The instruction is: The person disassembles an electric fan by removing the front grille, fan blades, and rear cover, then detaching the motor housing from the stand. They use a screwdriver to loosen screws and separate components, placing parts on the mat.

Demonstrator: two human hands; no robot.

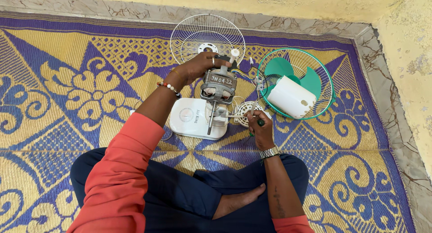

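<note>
My left hand [194,67] grips the top of a grey fan motor [218,85], whose metal shaft points down toward me. The motor stands over a white fan base [191,118] on the mat. My right hand [261,130] holds a screwdriver with a green handle [259,123], its tip near a small white round slotted part [246,111] beside the base. Thin wires trail from the motor to the right.
A white wire fan guard [189,35] lies behind the motor. To the right, a green-rimmed guard [330,86] holds green blades [279,67] and a white motor cover [291,98]. A yellow and purple patterned mat [67,80] covers the floor, with yellow walls at back and right.
</note>
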